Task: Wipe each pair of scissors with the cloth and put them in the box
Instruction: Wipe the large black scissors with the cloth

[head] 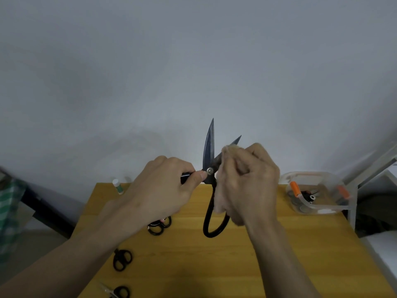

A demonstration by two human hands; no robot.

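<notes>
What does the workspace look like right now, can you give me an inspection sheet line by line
Surface: yellow wooden table.
Job's things: large black-handled scissors with dark blades, blades parted and raised above the table; beige cloth on the right blade; three small black-handled scissors lying on the table's left side; clear plastic box with orange clips at the right rear, some items already inside.
Clutter: small white bottle at the left rear.
Hands: left hand grips one scissor handle; right hand holds the cloth.
Cables: nothing seen.
Surroundings: plain grey wall; green checked fabric at the left edge.
</notes>
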